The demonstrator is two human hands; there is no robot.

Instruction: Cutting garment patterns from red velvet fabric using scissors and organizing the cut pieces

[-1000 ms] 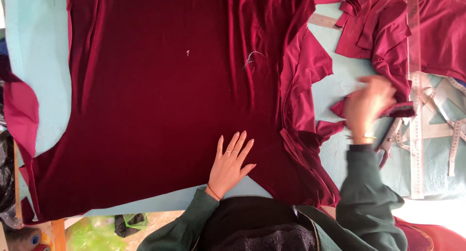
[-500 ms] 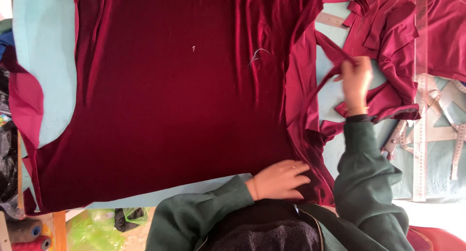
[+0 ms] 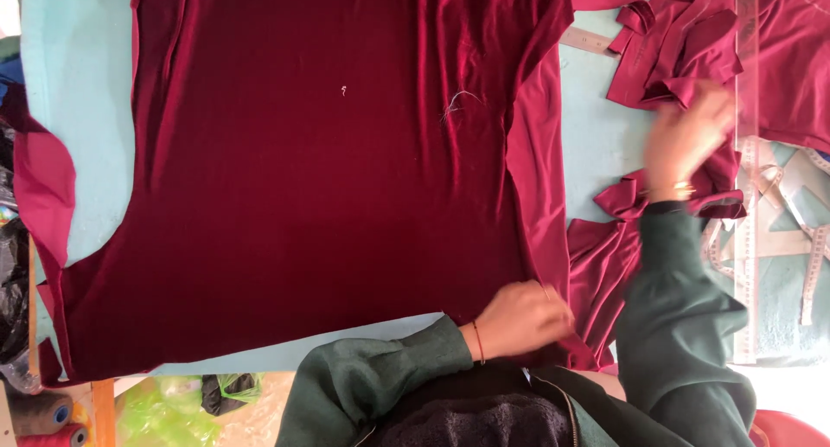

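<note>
Your left hand (image 3: 519, 319): fingers curled, pinching maroon velvet panel (image 3: 328, 170) at its near corner | your right hand (image 3: 687, 136): blurred over fabric scraps (image 3: 666, 196), finger state unreadable.

Velvet fabric (image 3: 328, 179) deep maroon; table (image 3: 78, 110) pale turquoise; sleeves (image 3: 683, 326) dark green.

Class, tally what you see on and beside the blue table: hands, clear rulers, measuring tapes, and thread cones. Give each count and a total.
Hands: 2, left hand and right hand
Clear rulers: 1
Measuring tapes: 1
Thread cones: 2
Total: 6
</note>
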